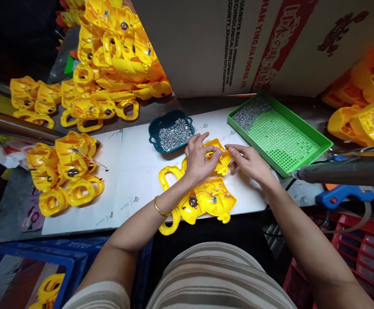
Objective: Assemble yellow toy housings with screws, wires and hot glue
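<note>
My left hand (201,158) is over a yellow plastic toy shell half (224,163), its thumb and index finger pinched together while the other fingers stretch out. Whatever sits in that pinch is too small to make out. My right hand (246,162) is at the same shell's right end, thumb and fingertips closed on something tiny I cannot identify. Nearer to me lies a second yellow shell half (206,199), open side up, with a round speaker (192,201), a small circuit board (214,200) and thin wires inside.
A dark teal tray (155,143) holds small metal screws. Beyond my right hand, a green perforated tray (299,141) holds more. Yellow shells (73,161) lie at left and are heaped behind (119,51). A cardboard box (200,51) stands at back; a blue glue gun (344,195) is at right.
</note>
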The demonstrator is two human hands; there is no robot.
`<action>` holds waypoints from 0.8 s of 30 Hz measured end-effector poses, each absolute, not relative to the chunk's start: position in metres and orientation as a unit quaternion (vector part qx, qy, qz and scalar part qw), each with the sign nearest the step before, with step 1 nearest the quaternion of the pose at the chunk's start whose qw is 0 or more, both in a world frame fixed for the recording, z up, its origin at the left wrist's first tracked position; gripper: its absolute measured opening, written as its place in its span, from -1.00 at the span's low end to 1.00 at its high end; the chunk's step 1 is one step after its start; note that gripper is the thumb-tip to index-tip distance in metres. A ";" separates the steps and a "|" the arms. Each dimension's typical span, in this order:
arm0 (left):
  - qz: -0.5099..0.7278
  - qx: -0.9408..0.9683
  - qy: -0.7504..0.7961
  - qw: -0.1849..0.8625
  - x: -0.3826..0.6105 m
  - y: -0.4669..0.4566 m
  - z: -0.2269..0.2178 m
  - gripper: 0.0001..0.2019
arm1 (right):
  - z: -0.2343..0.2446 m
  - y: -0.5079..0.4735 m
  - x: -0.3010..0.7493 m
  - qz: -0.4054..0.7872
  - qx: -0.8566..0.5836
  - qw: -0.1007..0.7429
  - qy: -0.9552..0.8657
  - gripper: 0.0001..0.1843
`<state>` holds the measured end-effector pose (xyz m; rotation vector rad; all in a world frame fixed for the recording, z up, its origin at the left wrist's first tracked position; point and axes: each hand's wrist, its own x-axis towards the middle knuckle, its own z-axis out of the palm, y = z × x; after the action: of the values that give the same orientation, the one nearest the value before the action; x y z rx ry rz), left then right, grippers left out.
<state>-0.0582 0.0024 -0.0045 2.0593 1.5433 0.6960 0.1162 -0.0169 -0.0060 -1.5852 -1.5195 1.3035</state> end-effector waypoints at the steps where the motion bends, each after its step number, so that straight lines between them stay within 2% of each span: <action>1: 0.252 0.751 0.563 0.236 -0.058 0.002 -0.004 -0.87 | -0.006 -0.017 0.115 0.491 -0.588 0.292 -0.573 -0.46; 5: 0.254 0.752 0.564 0.230 -0.056 0.003 -0.005 -0.87 | -0.009 -0.018 0.114 0.494 -0.552 0.305 -0.598 -0.56; 18: 0.247 0.750 0.564 0.242 -0.056 0.006 -0.007 -0.83 | -0.007 -0.022 0.113 0.478 -0.544 0.314 -0.614 -0.53; 24: 0.234 0.742 0.572 0.259 -0.054 0.007 -0.003 -0.88 | -0.013 -0.023 0.110 0.579 -0.547 0.348 -0.495 -0.44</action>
<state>-0.0541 0.0068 -0.0028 2.0115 1.5506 0.6341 0.1096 -0.0225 -0.0127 -1.4187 -1.2831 1.5008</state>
